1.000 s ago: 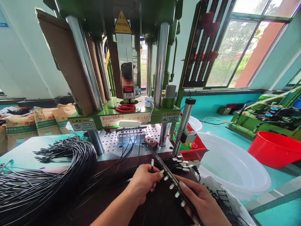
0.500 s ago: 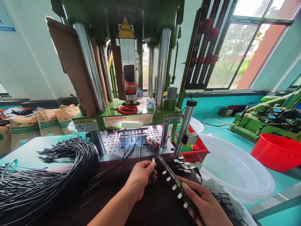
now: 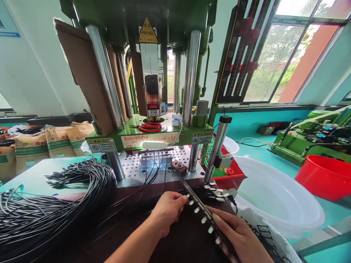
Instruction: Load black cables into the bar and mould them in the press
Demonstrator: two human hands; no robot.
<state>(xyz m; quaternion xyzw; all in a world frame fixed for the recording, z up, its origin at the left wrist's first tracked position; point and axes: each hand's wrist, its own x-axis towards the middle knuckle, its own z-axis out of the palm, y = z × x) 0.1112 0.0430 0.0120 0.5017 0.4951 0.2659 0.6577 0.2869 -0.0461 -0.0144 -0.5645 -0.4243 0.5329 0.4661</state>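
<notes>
Since half a second ago the left hand (image 3: 167, 212) has dropped its fingertips from a raised position down to the far end of the long dark fixture bar (image 3: 204, 213); the small metal-tipped connector it pinched upright now sits at the bar's edge beside the row of metal terminals (image 3: 203, 219), touching or nearly so, too small to tell; fingers narrow, pinched on that connector. Right hand (image 3: 238, 237) unchanged, lying along the near right side of the bar, fingers curled on it and steadying it; the bar runs diagonally from near right to far left over the dark work surface.

Judgement: one more connector is being seated into the bar, with several terminals already in place along it.

Around: green press machine (image 3: 153, 135) far centre, black wires hanging from its perforated plate (image 3: 131, 166); big bundle of black cables (image 3: 55, 204) left; white basin (image 3: 276, 201) right; red tub (image 3: 323, 177) far right.
</notes>
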